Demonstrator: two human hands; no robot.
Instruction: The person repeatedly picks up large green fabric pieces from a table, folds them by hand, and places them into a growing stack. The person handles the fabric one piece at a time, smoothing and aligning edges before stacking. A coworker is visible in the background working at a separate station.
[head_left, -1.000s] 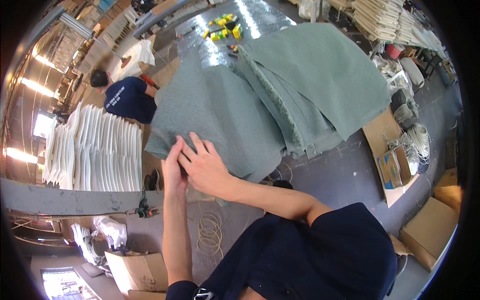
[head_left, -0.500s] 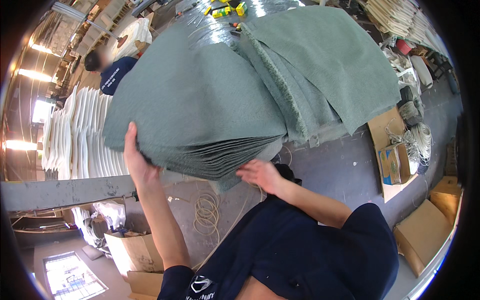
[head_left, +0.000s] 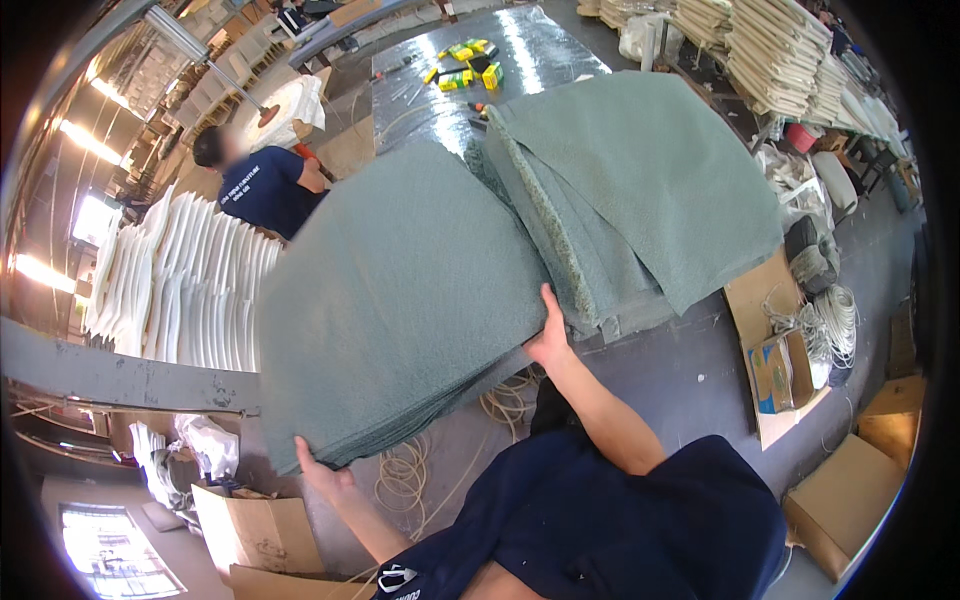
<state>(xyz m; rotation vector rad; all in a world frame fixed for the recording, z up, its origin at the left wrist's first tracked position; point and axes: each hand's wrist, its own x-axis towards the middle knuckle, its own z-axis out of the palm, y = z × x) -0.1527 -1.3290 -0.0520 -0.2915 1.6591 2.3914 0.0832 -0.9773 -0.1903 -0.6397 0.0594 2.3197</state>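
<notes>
- Grey floor [head_left: 690, 400] is right of centre.
- One shiny tabletop [head_left: 555, 55] stands at upper centre.
- Pale chairs [head_left: 242, 70] are in upper left.
- Light strips [head_left: 90, 142] glow at left; a bright pane [head_left: 115, 545], lower left.

Couple lines of white lettering [head_left: 248, 183] on the back of a co-worker's navy shirt [head_left: 280, 195]. Wearer's own dark shirt [head_left: 640, 510] has a white emblem [head_left: 397, 575] with letters under it, cut off. Any print on the yellow-green boxes [head_left: 493, 76] is too tiny tbh.
</notes>
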